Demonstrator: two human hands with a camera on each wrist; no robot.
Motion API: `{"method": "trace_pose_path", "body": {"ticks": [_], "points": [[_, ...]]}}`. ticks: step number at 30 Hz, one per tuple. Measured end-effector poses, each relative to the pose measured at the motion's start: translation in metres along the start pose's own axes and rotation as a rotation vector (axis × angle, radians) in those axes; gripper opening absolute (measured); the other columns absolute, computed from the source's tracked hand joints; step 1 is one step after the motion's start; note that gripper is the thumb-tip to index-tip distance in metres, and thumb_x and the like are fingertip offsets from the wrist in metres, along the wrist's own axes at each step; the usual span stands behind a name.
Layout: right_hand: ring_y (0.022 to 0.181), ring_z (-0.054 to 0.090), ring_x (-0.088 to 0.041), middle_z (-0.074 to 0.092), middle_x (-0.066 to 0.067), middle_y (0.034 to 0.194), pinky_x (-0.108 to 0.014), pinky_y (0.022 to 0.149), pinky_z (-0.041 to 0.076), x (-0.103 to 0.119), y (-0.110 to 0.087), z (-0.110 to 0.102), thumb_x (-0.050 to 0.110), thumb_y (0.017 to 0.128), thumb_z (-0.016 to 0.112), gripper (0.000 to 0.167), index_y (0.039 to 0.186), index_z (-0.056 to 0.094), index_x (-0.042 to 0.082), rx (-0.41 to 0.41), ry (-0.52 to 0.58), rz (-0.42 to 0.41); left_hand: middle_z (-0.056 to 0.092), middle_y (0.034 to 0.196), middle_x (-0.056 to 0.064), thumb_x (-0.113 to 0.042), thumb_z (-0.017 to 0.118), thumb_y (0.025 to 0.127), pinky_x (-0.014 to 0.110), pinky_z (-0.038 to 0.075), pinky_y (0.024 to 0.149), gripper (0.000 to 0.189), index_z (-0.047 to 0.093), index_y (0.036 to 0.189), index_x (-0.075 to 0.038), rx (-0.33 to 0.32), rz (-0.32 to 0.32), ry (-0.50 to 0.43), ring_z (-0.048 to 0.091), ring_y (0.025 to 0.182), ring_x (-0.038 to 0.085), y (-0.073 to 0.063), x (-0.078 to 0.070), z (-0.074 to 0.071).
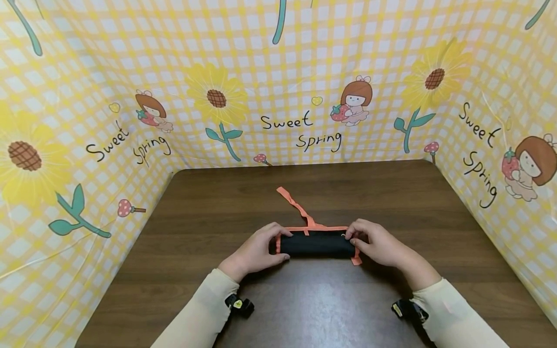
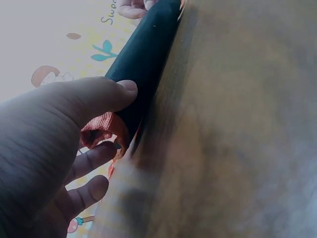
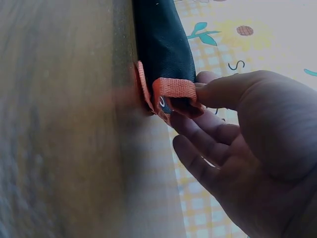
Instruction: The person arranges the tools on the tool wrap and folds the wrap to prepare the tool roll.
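Observation:
A black rolled-up pouch with orange edging lies lengthwise across the table in the head view. My left hand grips its left end, thumb at the near side and fingers over the far side. At the other end, my right hand pinches the roll between thumb and fingers. An orange strap runs from the far edge away across the tabletop, and a short orange tab sticks out at the near right corner. In the right wrist view, orange webbing borders the roll's end, showing folded layers inside.
The brown wooden table is enclosed at the back and both sides by a yellow checked cloth printed with flowers and figures. A small black camera is strapped at the left wrist, another camera at the right.

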State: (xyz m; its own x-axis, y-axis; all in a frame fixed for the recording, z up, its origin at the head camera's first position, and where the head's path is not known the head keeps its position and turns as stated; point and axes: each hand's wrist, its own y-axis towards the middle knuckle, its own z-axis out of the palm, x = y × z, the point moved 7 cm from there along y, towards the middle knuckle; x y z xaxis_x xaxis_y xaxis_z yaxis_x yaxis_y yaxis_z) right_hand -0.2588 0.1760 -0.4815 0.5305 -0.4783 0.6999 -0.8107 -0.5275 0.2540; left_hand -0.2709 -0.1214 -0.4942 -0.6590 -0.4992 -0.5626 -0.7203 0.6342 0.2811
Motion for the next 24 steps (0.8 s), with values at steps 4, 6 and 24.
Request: {"method": "trace_pose_path", "body": {"ticks": [4, 6, 24], "points": [[0.083, 0.064, -0.012, 0.064, 0.001, 0.108, -0.03, 0.074, 0.054, 0.0011, -0.0006, -0.0019, -0.005, 0.095, 0.071, 0.022, 0.106, 0.071, 0.014, -0.007, -0.014, 0.016, 0.063, 0.123, -0.013, -0.031, 0.089, 0.086, 0.036, 0.048, 0.101, 0.049, 0.066, 0.128, -0.023, 0.003, -0.016, 0.061, 0.054, 0.116, 0.009, -0.0005, -0.0003, -0.0005], [0.084, 0.063, -0.013, 0.064, 0.001, 0.111, -0.033, 0.075, 0.053, 0.0013, -0.0009, -0.0024, -0.001, 0.095, 0.073, 0.02, 0.108, 0.072, 0.015, -0.004, -0.034, 0.021, 0.064, 0.123, -0.014, -0.033, 0.088, 0.086, 0.036, 0.048, 0.101, 0.047, 0.066, 0.127, -0.024, 0.004, -0.021, 0.08, 0.054, 0.116, 0.009, -0.0005, -0.0001, -0.0004], [0.1, 0.061, -0.015, 0.064, 0.008, 0.111, -0.042, 0.088, 0.051, -0.0008, 0.0002, -0.0007, 0.013, 0.076, 0.095, 0.045, 0.113, 0.071, 0.021, 0.014, -0.151, 0.007, 0.067, 0.108, -0.014, -0.035, 0.082, 0.091, 0.032, 0.052, 0.09, 0.031, 0.071, 0.118, -0.026, 0.035, -0.07, 0.068, 0.059, 0.097, 0.007, -0.0012, 0.0024, 0.0019]]}}
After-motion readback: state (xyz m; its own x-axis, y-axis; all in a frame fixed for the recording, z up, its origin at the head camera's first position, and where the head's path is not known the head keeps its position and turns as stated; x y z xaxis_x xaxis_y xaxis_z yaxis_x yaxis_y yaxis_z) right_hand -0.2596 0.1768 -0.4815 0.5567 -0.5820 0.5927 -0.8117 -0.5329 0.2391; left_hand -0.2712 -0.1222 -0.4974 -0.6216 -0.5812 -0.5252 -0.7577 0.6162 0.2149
